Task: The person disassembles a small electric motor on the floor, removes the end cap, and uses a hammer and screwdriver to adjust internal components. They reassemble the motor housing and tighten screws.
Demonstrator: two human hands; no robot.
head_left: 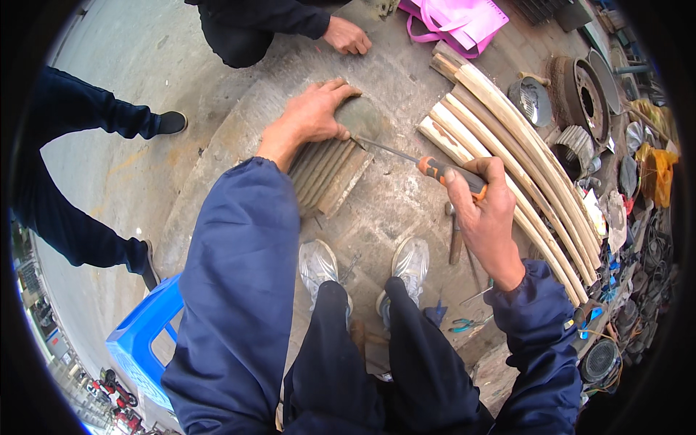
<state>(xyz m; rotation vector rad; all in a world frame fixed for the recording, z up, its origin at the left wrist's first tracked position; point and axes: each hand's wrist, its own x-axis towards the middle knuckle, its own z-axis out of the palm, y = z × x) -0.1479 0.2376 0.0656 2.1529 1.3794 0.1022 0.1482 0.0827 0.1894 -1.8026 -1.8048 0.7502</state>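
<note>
My right hand [489, 210] is closed around the orange-and-black handle of a screwdriver [429, 168]. Its long thin shaft points left, and the tip meets the work beside my left thumb. With thumb and fingers spread around its edge, my left hand [312, 116] grips a rounded grey-green piece [365, 118]. That piece lies at the far end of a ribbed, grey-brown block [328, 174] on the ground. Part of the rounded piece is hidden under my palm, so how it joins the block cannot be made out.
Curved wooden poles [507, 174] lie to the right, beside a hammer [455, 235] and teal-handled pliers [464, 325]. Scrap and a rusty wheel rim [586, 101] crowd the far right. Another person's hand [346, 36] is ahead, near a pink bag [460, 22]. A blue stool [148, 341] stands left.
</note>
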